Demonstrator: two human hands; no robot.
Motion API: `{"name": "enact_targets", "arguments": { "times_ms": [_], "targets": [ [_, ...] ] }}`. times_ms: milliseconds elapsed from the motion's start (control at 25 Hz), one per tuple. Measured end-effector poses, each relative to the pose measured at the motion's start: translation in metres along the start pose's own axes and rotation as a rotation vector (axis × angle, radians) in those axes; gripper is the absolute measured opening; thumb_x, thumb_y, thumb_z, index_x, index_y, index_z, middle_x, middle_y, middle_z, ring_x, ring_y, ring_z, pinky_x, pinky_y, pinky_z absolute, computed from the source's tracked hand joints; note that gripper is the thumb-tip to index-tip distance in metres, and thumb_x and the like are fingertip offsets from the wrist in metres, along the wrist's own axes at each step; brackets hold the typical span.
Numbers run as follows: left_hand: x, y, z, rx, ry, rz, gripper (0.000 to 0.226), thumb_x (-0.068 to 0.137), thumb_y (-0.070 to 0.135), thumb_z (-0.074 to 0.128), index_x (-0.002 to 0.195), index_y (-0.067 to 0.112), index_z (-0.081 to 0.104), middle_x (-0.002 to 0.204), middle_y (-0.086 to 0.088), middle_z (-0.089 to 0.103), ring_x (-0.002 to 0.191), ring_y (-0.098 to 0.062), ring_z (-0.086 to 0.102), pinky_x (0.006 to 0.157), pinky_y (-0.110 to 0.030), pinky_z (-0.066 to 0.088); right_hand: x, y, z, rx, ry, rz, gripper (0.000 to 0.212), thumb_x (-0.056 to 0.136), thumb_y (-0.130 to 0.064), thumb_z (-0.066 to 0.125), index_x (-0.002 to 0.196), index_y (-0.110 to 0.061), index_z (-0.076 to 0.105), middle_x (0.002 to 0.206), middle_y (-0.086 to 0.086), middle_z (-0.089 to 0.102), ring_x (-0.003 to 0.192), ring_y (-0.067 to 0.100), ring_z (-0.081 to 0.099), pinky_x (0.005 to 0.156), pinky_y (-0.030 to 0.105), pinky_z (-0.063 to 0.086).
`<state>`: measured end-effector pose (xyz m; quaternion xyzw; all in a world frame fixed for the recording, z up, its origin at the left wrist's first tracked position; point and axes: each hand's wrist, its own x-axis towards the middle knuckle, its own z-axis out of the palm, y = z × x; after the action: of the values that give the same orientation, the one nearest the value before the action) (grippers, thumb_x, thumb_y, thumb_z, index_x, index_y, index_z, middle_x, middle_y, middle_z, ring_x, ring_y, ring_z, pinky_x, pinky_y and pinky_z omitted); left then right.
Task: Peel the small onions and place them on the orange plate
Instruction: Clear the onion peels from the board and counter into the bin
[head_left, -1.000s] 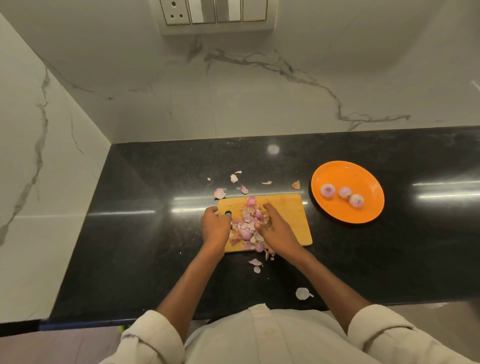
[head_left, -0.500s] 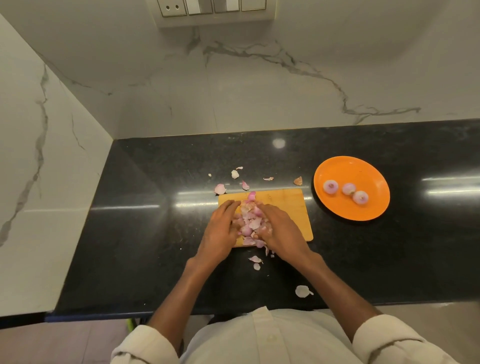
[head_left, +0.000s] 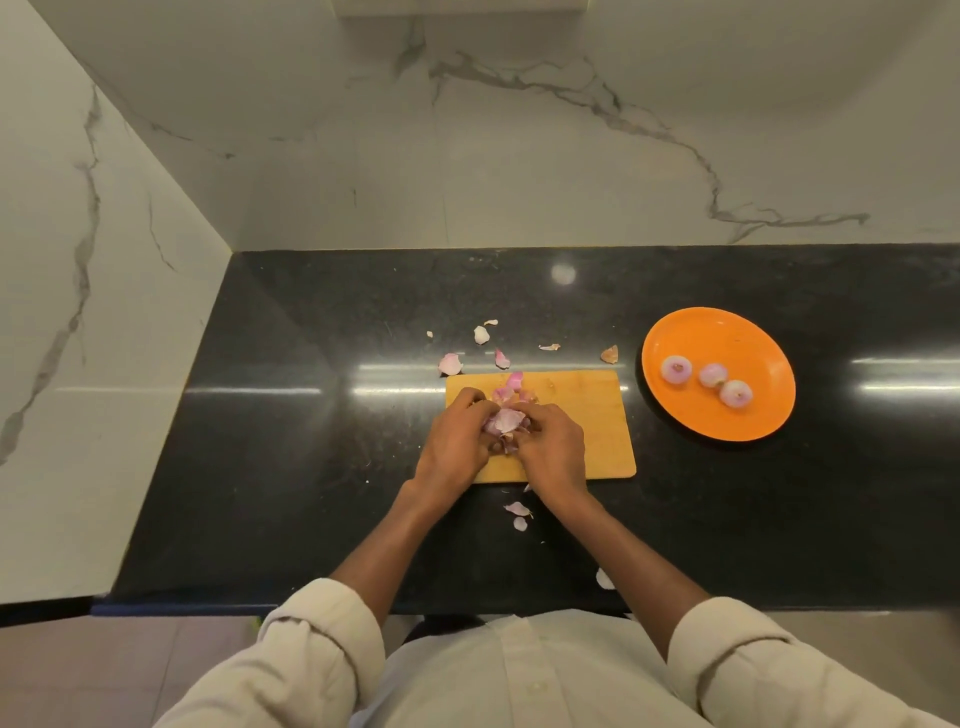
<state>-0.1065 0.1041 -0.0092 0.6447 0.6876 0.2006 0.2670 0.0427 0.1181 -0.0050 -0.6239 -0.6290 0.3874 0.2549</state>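
Note:
A pile of pink onion skins (head_left: 505, 419) lies on the wooden cutting board (head_left: 597, 415). My left hand (head_left: 457, 439) and my right hand (head_left: 551, 449) cup the pile from both sides, fingers curled round the skins. Whether an unpeeled onion sits inside the pile is hidden. Three peeled onions (head_left: 676, 369) (head_left: 713, 375) (head_left: 736, 393) lie on the orange plate (head_left: 727, 332) to the right of the board.
Loose skin scraps (head_left: 450, 364) lie on the black counter (head_left: 311, 441) behind the board, and more scraps (head_left: 517, 509) lie in front of it. A marble wall rises at the back and on the left. One pale scrap (head_left: 604, 579) lies near the counter's front edge.
My left hand left the board's left edge and joined the right at the skins. Both hands have closed in and gathered the spread skins into a tighter heap.

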Motion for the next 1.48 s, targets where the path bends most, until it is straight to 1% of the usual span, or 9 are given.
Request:
{"name": "enact_targets", "arguments": {
  "times_ms": [160, 280, 480, 640, 880, 1040, 1160, 1320, 1480],
  "targets": [
    [-0.004, 0.004, 0.000, -0.090, 0.065, -0.051, 0.021, 0.090, 0.008, 0.073, 0.109, 0.014, 0.078, 0.096, -0.003, 0.069, 0.086, -0.023, 0.064, 0.071, -0.032, 0.046, 0.000, -0.008, 0.010, 0.138, 0.072, 0.120, 0.030, 0.094, -0.009, 0.073, 0.120, -0.022, 0.079, 0.120, -0.004, 0.076, 0.114, 0.009, 0.066, 0.082, 0.005, 0.045],
    [-0.004, 0.007, -0.010, -0.200, 0.124, -0.059, 0.017, 0.092, 0.007, 0.070, 0.105, 0.015, 0.078, 0.089, 0.003, 0.068, 0.082, -0.017, 0.062, 0.068, -0.027, 0.043, 0.004, -0.020, 0.005, 0.185, 0.101, 0.152, 0.029, 0.092, -0.007, 0.075, 0.117, -0.021, 0.080, 0.118, -0.006, 0.077, 0.113, 0.007, 0.068, 0.080, 0.004, 0.047],
    [-0.010, 0.013, -0.029, -0.269, 0.227, 0.004, 0.014, 0.092, 0.013, 0.076, 0.103, 0.022, 0.078, 0.087, 0.008, 0.069, 0.079, -0.012, 0.063, 0.069, -0.034, 0.054, -0.001, -0.047, -0.005, 0.235, 0.155, 0.090, 0.035, 0.088, 0.003, 0.073, 0.107, -0.025, 0.083, 0.092, -0.013, 0.079, 0.087, 0.006, 0.075, 0.077, 0.025, 0.064],
    [-0.033, 0.012, -0.042, -0.249, 0.325, -0.049, 0.024, 0.085, 0.003, 0.076, 0.101, 0.021, 0.078, 0.086, 0.001, 0.069, 0.078, -0.018, 0.063, 0.068, -0.044, 0.054, -0.020, -0.064, 0.000, 0.286, 0.122, 0.039, 0.037, 0.086, 0.005, 0.074, 0.104, -0.026, 0.084, 0.087, -0.013, 0.079, 0.086, 0.011, 0.076, 0.076, 0.033, 0.066],
    [-0.129, 0.002, -0.059, -0.209, 0.517, -0.225, 0.015, 0.085, 0.012, 0.077, 0.099, 0.018, 0.078, 0.088, 0.000, 0.070, 0.078, -0.021, 0.065, 0.068, -0.044, 0.054, -0.073, -0.080, 0.029, 0.335, -0.170, -0.038, 0.032, 0.082, -0.002, 0.080, 0.100, -0.028, 0.084, 0.086, -0.013, 0.080, 0.087, 0.010, 0.077, 0.084, 0.042, 0.065],
    [-0.224, -0.019, -0.053, -0.149, 0.627, -0.484, 0.021, 0.085, 0.010, 0.078, 0.105, 0.017, 0.078, 0.097, -0.002, 0.073, 0.087, -0.023, 0.069, 0.075, -0.044, 0.056, -0.138, -0.076, 0.075, 0.300, -0.436, -0.117, 0.035, 0.080, -0.001, 0.077, 0.103, -0.027, 0.085, 0.088, -0.011, 0.081, 0.087, 0.007, 0.077, 0.084, 0.036, 0.064],
    [-0.288, -0.037, -0.046, -0.114, 0.654, -0.627, 0.018, 0.088, 0.014, 0.079, 0.106, 0.015, 0.078, 0.097, -0.003, 0.072, 0.087, -0.022, 0.067, 0.072, -0.033, 0.049, -0.188, -0.072, 0.108, 0.250, -0.539, -0.143, 0.034, 0.078, -0.002, 0.083, 0.104, -0.024, 0.085, 0.084, -0.012, 0.080, 0.083, 0.003, 0.075, 0.074, 0.020, 0.059],
    [-0.362, -0.078, -0.033, -0.132, 0.655, -0.784, 0.017, 0.091, 0.016, 0.078, 0.108, 0.016, 0.076, 0.101, 0.002, 0.071, 0.087, -0.012, 0.064, 0.070, -0.019, 0.048, -0.249, -0.063, 0.169, 0.148, -0.670, -0.101, 0.033, 0.078, -0.003, 0.082, 0.103, -0.024, 0.085, 0.084, -0.011, 0.080, 0.082, 0.006, 0.076, 0.078, 0.031, 0.063],
    [-0.417, -0.146, -0.009, -0.196, 0.638, -0.891, 0.022, 0.091, 0.015, 0.078, 0.112, 0.021, 0.075, 0.104, 0.005, 0.071, 0.086, -0.001, 0.056, 0.067, -0.003, 0.040, -0.291, -0.046, 0.245, 0.038, -0.719, -0.111, 0.035, 0.080, -0.001, 0.079, 0.103, -0.027, 0.084, 0.087, -0.012, 0.080, 0.082, 0.004, 0.075, 0.075, 0.023, 0.061]
  ]
}}
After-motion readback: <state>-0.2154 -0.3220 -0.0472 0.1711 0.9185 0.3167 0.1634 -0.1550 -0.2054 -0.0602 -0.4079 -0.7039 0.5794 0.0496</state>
